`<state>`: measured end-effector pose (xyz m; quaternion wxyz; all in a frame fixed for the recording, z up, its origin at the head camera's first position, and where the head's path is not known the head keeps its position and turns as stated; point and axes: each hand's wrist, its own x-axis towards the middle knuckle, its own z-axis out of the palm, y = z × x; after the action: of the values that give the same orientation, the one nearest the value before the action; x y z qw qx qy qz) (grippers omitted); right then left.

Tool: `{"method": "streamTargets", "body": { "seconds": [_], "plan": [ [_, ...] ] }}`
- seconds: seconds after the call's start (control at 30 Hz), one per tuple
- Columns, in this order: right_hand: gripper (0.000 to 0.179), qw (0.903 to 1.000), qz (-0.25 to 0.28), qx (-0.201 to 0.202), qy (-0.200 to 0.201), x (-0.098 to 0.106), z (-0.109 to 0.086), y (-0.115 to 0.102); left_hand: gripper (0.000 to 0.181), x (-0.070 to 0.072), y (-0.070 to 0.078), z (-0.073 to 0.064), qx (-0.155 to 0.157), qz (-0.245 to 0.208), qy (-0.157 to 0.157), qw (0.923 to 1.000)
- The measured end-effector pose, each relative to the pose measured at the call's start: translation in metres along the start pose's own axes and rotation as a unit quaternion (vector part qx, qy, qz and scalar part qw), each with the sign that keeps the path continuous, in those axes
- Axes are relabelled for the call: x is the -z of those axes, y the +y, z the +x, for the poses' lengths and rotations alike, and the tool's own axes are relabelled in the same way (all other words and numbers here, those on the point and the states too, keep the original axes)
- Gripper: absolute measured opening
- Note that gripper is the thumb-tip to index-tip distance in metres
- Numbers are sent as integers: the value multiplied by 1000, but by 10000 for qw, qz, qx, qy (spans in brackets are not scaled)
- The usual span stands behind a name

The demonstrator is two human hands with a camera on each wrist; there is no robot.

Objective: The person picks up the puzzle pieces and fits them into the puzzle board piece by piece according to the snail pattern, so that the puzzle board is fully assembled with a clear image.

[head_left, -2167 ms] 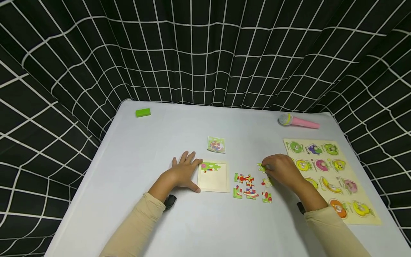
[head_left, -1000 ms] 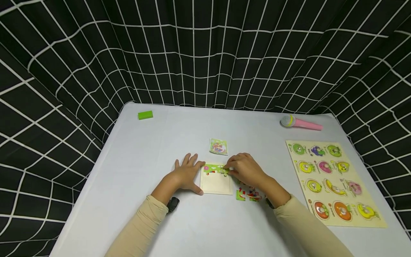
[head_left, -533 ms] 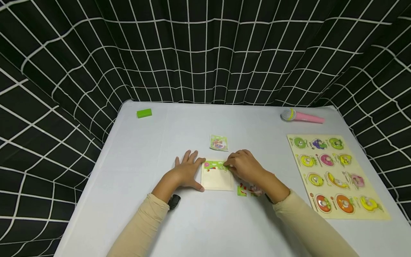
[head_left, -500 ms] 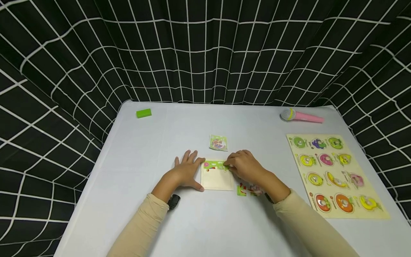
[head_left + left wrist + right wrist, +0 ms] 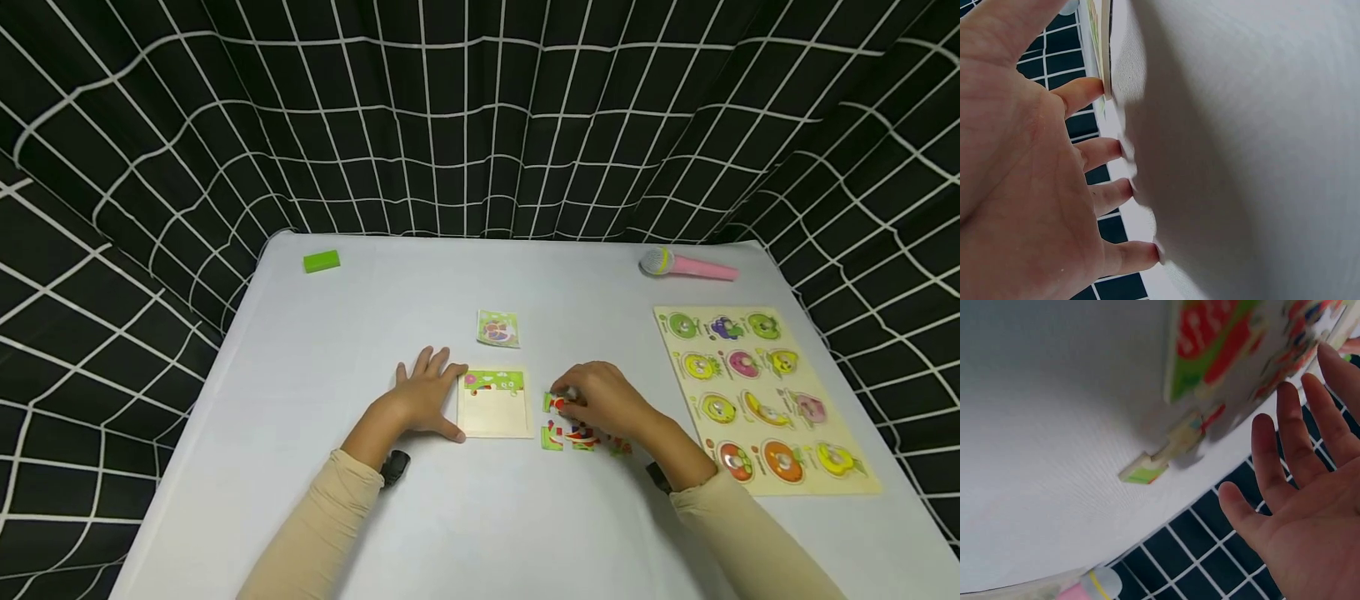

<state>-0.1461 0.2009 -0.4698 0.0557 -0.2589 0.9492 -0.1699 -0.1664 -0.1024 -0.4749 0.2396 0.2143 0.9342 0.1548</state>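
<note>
In the head view a shallow wooden puzzle tray point(image 5: 492, 422) has a green strip of pieces point(image 5: 495, 381) along its far side. My left hand point(image 5: 422, 402) spreads its fingers at the tray's left edge, with index finger and thumb at two of its corners. In the left wrist view the index fingertip meets the tray's edge point(image 5: 1107, 53). My right hand point(image 5: 609, 402) hovers over loose jigsaw pieces point(image 5: 552, 439) right of the tray, fingertips close to a red-and-green one. The right wrist view shows its fingers apart beside the pieces point(image 5: 1146, 470); the hand covers some of them from above.
A small picture card point(image 5: 498, 328) lies beyond the tray. Farther right is a fruit peg board point(image 5: 720, 433), with a pink toy microphone point(image 5: 697, 267) behind it. A green block point(image 5: 321, 261) sits at the far left. Gridded black curtains point(image 5: 480, 117) hang around the table.
My right hand brought a green piece from the right into the tray's far right corner, let go, and moved back right to the loose pieces. The left hand stays at the tray.
</note>
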Motion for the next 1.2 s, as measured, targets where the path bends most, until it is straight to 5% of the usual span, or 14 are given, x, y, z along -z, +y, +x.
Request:
{"method": "streamTargets", "body": {
  "seconds": [0.73, 1.2],
  "plan": [
    [27, 9965, -584, 135, 581, -9, 0, -15, 108, 4, -1, 4, 3, 142, -78, 9999],
    [26, 9847, -1238, 1153, 422, -28, 49, -75, 108, 2, -3, 3, 132, 305, -110, 9994]
  ]
}}
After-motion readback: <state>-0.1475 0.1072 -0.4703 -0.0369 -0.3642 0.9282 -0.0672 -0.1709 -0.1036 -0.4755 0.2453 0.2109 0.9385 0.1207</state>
